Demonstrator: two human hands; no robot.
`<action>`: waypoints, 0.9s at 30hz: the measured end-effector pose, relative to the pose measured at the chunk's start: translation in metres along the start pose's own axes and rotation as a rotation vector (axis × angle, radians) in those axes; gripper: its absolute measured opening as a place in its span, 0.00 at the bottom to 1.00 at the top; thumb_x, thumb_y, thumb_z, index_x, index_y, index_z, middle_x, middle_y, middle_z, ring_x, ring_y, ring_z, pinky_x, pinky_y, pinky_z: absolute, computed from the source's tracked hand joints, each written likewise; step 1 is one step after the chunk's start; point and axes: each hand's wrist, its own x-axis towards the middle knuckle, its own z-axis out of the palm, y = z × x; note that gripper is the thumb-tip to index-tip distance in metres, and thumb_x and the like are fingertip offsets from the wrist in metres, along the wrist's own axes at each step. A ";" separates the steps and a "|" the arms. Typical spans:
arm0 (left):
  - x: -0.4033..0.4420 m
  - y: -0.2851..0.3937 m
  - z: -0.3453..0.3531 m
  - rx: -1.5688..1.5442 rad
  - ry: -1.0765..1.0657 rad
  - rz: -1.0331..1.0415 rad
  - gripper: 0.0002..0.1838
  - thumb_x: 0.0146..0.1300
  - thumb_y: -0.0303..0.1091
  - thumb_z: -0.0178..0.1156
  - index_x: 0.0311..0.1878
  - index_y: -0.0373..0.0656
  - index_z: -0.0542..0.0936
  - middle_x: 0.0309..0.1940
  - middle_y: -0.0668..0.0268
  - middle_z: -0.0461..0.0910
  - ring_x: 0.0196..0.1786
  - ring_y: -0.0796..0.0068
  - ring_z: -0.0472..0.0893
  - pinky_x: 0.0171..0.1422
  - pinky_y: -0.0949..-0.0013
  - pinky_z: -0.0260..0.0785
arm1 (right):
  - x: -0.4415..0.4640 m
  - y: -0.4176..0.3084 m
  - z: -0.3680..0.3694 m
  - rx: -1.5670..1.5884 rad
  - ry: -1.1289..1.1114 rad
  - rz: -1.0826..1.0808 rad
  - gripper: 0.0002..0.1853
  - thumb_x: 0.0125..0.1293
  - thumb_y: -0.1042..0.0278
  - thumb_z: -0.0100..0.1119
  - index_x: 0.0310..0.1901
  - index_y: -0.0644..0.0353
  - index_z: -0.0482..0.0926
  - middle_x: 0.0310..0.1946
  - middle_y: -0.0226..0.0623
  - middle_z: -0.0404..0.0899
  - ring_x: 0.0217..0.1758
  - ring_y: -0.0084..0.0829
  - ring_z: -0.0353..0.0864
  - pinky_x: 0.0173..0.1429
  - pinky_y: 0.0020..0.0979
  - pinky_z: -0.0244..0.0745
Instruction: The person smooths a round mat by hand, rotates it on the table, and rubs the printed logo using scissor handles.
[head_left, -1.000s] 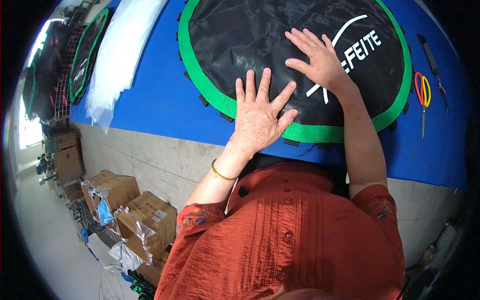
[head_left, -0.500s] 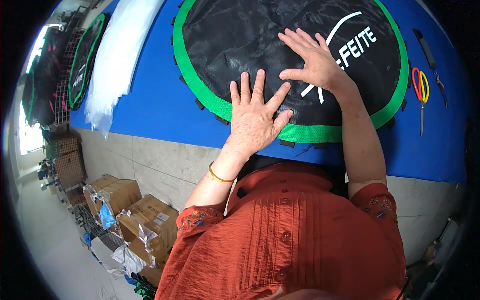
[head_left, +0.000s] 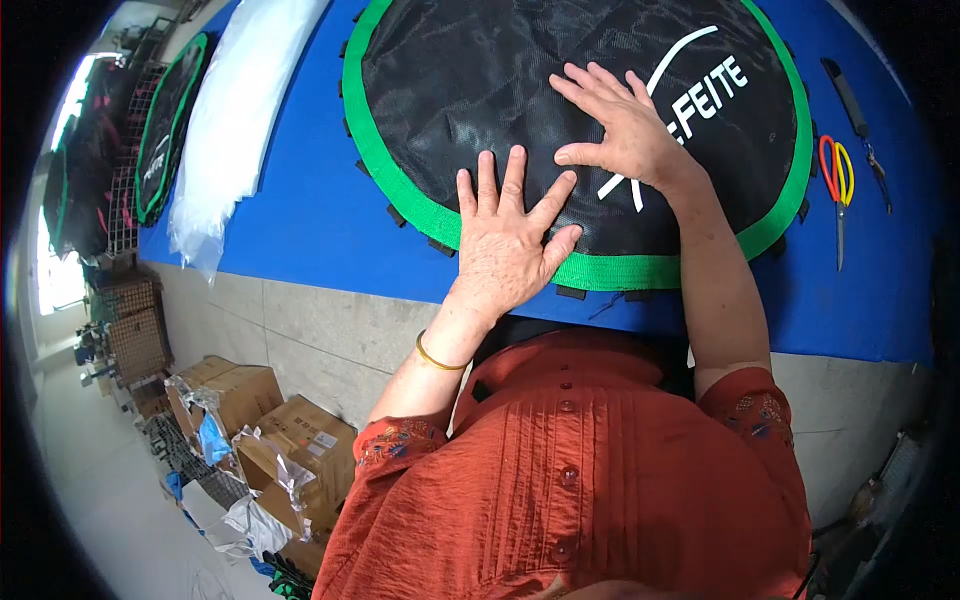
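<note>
One round black mesh mat (head_left: pixel 470 90) lies flat on the blue tabletop (head_left: pixel 300 220) directly before the person, its wide green border (head_left: pixel 620 271) closest to the body, white lettering reading "FEITE" (head_left: pixel 710 95) towards the right. Over the last second little has altered: mat and hands sit slightly further left in view, perhaps partly from head movement, and the right thumb has dropped nearer the left hand; this suggests gentle handling of flat cloth, with no edge lifted. The left hand (head_left: pixel 505 245) spreads palm down across the near border, fingers pointing forward. The right hand (head_left: pixel 635 140) angles leftward beside the lettering, fingers fanned. Both grasp nothing; how hard they press cannot be told. Beyond the mat's right edge lie red-and-yellow-handled scissors (head_left: pixel 841 190); well to the left stretches pale plastic sheeting (head_left: pixel 240 120), and cardboard boxes (head_left: pixel 310 435) stand below.
</note>
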 end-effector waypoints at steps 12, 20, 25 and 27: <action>0.001 0.000 0.001 -0.003 0.005 0.003 0.32 0.79 0.64 0.58 0.82 0.68 0.76 0.85 0.39 0.61 0.86 0.24 0.57 0.87 0.23 0.45 | -0.001 -0.001 -0.008 0.030 -0.035 -0.015 0.46 0.63 0.31 0.74 0.80 0.41 0.77 0.87 0.43 0.65 0.93 0.46 0.53 0.92 0.64 0.37; 0.001 0.000 0.000 -0.001 0.003 0.001 0.33 0.78 0.64 0.58 0.82 0.68 0.76 0.85 0.39 0.61 0.86 0.24 0.57 0.86 0.23 0.46 | -0.002 0.004 -0.006 0.042 -0.033 -0.051 0.39 0.64 0.33 0.74 0.76 0.32 0.82 0.87 0.42 0.65 0.93 0.48 0.53 0.92 0.64 0.35; 0.001 0.000 0.000 0.003 0.002 0.000 0.33 0.78 0.64 0.58 0.82 0.68 0.76 0.85 0.39 0.61 0.86 0.24 0.57 0.86 0.23 0.46 | -0.003 0.004 -0.010 0.052 -0.043 -0.063 0.34 0.64 0.35 0.74 0.73 0.27 0.85 0.86 0.42 0.65 0.93 0.49 0.53 0.92 0.64 0.35; 0.001 0.000 0.000 0.003 0.004 0.003 0.33 0.78 0.63 0.58 0.82 0.67 0.76 0.85 0.38 0.61 0.86 0.24 0.57 0.86 0.23 0.46 | -0.003 0.003 -0.010 0.056 -0.047 -0.056 0.34 0.64 0.35 0.74 0.73 0.26 0.85 0.86 0.42 0.65 0.93 0.49 0.53 0.92 0.64 0.34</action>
